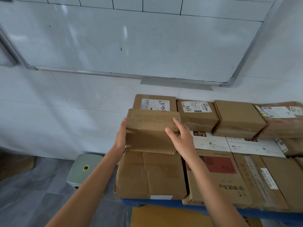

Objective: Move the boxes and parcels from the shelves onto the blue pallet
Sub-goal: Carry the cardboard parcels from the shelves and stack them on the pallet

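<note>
I hold a plain brown cardboard box [148, 130] between both hands, over the left end of the stack on the blue pallet [157, 203]. My left hand [121, 138] presses its left side and my right hand [178, 136] grips its right edge. The box rests on or just above a large creased carton [150, 174] at the pallet's front left. Behind it stands a box with a white label [155, 103]. To the right, more labelled boxes [196, 112] and a plain one [237, 117] lie in rows.
A grey-green stool [83, 169] stands on the floor left of the pallet. A yellow-brown carton [164, 217] lies below the pallet's front edge. A whiteboard [131, 38] hangs on the tiled wall behind. A flat brown piece of cardboard [16, 166] sits at the far left.
</note>
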